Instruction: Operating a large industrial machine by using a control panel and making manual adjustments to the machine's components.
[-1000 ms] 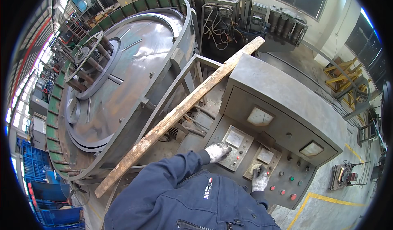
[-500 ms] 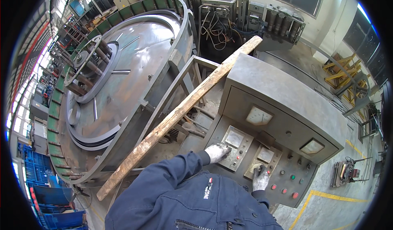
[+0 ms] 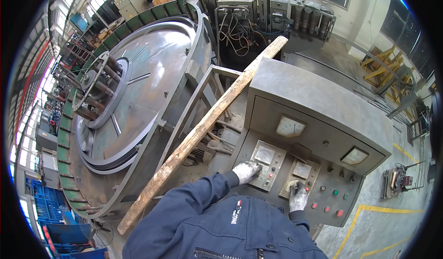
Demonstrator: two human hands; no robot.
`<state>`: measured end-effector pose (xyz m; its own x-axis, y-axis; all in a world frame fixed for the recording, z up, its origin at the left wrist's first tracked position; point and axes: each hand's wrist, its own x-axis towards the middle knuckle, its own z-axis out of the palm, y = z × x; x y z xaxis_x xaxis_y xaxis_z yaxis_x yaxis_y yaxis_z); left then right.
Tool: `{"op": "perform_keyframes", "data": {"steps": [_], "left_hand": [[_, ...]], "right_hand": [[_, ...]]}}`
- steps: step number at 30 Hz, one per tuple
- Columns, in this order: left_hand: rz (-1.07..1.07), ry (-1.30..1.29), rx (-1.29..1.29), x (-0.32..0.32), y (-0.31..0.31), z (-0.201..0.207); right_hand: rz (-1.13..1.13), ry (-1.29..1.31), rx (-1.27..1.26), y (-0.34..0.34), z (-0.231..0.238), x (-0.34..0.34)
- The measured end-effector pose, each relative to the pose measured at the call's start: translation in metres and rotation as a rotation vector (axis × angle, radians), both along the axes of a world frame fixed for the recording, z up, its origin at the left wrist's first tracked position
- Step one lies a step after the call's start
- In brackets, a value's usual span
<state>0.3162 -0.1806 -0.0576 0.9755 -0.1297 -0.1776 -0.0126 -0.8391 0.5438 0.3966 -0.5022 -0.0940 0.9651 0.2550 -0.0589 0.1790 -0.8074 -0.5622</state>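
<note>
My left hand [image 3: 248,172], in a white knit glove, rests with curled fingers on the lower left part of the left control module [image 3: 277,167]. Whatever its fingertips hold is hidden by the glove. Over the lower part of the right control module [image 3: 314,172] is my gloved right hand [image 3: 298,196], fingers bent down and closed on something I cannot make out, close to a small red light. Both modules carry a white dial and sit on the sloping face of a grey metal control console [image 3: 323,95]. Red and green buttons line its right side.
A large round steel turntable [image 3: 150,81] with curved metal strip on it stands at left inside a green ribbed rim. A long wooden beam [image 3: 198,132] leans across the frame between it and the console. A cart [image 3: 396,181] and yellow floor lines are at right.
My view has tilted slightly. The turntable's slots and curved strip lie differently, so it appears to have turned. Both hands have stayed on their modules.
</note>
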Motion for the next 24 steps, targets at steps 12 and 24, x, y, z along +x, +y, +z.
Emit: {"op": "perform_keyframes", "data": {"steps": [12,24], "left_hand": [[-0.007,0.013,0.026,0.001,0.0,0.005],[-0.009,0.007,0.034,0.0,0.0,0.001]], "right_hand": [[-0.032,0.023,-0.015,0.001,-0.003,0.001],[-0.081,0.089,-0.003,0.003,0.004,0.001]]}}
